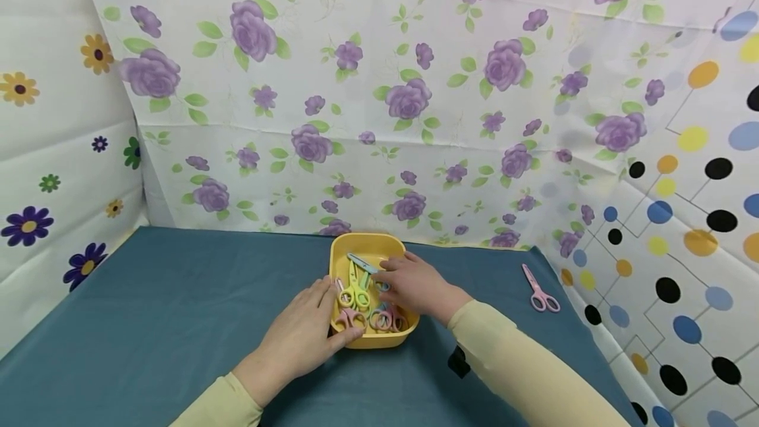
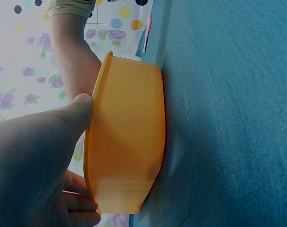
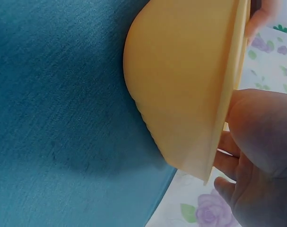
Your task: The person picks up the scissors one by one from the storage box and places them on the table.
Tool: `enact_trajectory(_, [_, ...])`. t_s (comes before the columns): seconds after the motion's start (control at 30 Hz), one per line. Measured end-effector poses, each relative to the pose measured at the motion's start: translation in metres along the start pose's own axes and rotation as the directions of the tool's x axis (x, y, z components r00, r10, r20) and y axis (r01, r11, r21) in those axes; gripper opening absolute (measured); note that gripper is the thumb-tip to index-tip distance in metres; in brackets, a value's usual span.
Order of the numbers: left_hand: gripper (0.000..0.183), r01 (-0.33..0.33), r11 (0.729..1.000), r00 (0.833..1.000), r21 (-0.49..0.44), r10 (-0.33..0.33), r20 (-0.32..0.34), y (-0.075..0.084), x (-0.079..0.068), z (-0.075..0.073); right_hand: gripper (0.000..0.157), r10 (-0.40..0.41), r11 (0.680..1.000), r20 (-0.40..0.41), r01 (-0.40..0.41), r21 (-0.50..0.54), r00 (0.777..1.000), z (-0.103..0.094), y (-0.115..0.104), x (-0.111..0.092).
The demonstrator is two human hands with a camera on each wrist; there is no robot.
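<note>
A yellow plastic basket [image 1: 369,238] stands on the blue cloth, holding several small scissors. My left hand [image 1: 299,329] grips its left side, the thumb over the near rim; the left wrist view shows that thumb at the rim of the basket wall [image 2: 129,127]. Over the right rim, my right hand [image 1: 420,285] reaches inside, fingers at the handle end of blue scissors [image 1: 362,263]. Its fingertips are partly hidden, and I cannot tell whether they pinch that handle. Beside them lie yellow scissors [image 1: 354,294]. Pink scissors handles [image 1: 351,318] show near the front.
Pink scissors [image 1: 538,295] lie by themselves on the blue cloth [image 1: 196,308] at the right. Flowered sheeting [image 1: 356,104] hangs behind the table, and dotted sheeting [image 1: 670,216] borders its right side. A small black object [image 1: 458,362] shows under the right forearm.
</note>
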State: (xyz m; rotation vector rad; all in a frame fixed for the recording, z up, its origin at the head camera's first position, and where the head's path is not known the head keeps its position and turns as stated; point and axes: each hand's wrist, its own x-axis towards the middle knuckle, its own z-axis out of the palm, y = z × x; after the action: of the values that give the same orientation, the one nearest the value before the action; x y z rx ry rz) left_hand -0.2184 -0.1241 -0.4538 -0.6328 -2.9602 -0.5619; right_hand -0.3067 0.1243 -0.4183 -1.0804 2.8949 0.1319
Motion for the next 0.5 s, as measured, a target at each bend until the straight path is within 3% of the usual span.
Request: enact_trajectory(0.5, [0.100,0.002,1.000,1.000,-0.002,-0.002,0.015,-0.001,0.000,0.000,0.044,0.000,1.000,0.054,0.002,-0.030,0.999,0.012,0.002,0.016])
